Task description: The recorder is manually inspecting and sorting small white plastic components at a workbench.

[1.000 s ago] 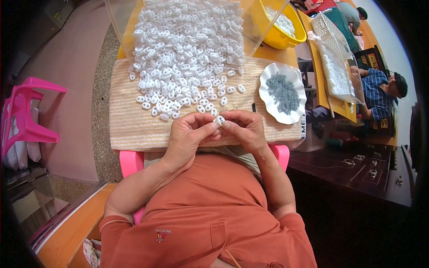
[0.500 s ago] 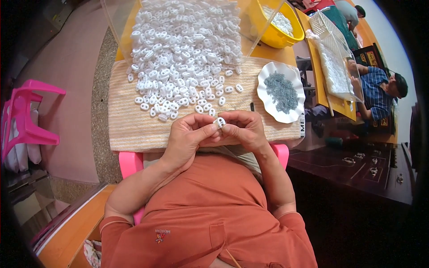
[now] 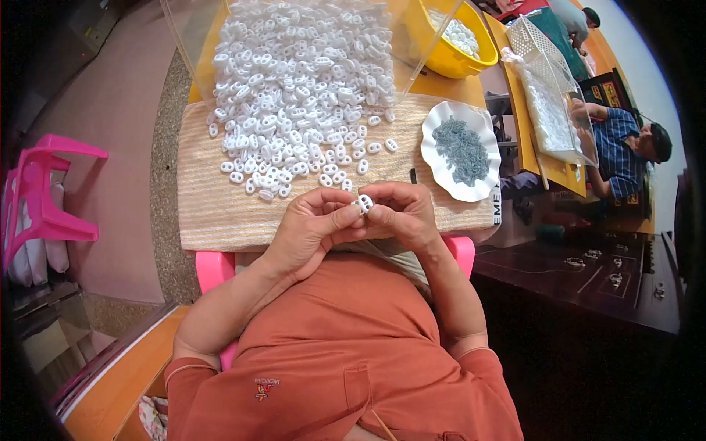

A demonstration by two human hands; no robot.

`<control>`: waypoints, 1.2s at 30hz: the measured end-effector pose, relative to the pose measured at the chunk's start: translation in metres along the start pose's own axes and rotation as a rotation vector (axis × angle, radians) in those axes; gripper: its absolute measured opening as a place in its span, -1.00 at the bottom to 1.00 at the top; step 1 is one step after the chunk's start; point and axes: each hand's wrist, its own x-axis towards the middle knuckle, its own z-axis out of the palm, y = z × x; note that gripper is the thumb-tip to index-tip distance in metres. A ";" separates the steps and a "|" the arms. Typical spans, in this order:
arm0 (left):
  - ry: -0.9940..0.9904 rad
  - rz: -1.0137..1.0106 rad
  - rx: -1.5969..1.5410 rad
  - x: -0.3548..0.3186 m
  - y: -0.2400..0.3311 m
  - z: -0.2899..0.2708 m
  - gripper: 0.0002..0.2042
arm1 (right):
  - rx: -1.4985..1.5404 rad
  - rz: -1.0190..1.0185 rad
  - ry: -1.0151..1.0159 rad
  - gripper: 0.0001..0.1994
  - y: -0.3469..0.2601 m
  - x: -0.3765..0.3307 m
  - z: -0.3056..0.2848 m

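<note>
My left hand (image 3: 323, 219) and my right hand (image 3: 401, 213) meet at the near edge of the towel-covered table. Between their fingertips they pinch a small white oval two-hole cord lock piece (image 3: 365, 203). Its holes face up toward me; whatever else the fingers may hold is hidden. Just beyond the hands spreads a large heap of like white two-hole pieces (image 3: 301, 88), with several loose ones at its near edge. A white scalloped plate (image 3: 434, 165) to the right carries a pile of tiny grey springs (image 3: 462, 153).
A ribbed beige towel (image 3: 213, 213) covers the table. Clear panels flank the heap. A yellow basin (image 3: 441, 55) with white pieces stands at the far right. A small black stick (image 3: 413, 176) lies near my right hand. A co-worker (image 3: 621, 154) sits at another table; a pink stool (image 3: 51, 184) stands left.
The cord lock piece has turned slightly between my fingertips, so its holes show more. Both hands stay in nearly the same place. The whole view has shifted a little.
</note>
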 end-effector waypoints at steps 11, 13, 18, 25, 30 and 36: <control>-0.091 -0.025 -0.027 -0.001 0.002 0.002 -0.92 | -0.064 -0.125 -0.068 -0.76 -0.001 0.002 0.006; -0.117 -0.020 -0.048 -0.001 0.001 0.001 -0.92 | -0.055 -0.118 -0.056 -0.76 -0.002 0.001 0.008; -0.115 0.009 -0.012 -0.001 0.000 0.001 -0.92 | -0.068 -0.136 -0.058 -0.77 -0.002 0.002 0.010; -0.111 0.035 0.068 -0.001 -0.002 0.002 -0.90 | -0.070 -0.132 -0.105 -0.78 -0.002 -0.001 0.010; -0.114 0.035 0.079 0.002 -0.003 -0.001 -0.91 | -0.012 -0.031 -0.096 -0.80 -0.008 -0.002 0.009; -0.019 -0.024 0.090 -0.001 0.002 0.007 -0.89 | -0.388 -0.013 0.134 -0.87 -0.034 0.007 -0.011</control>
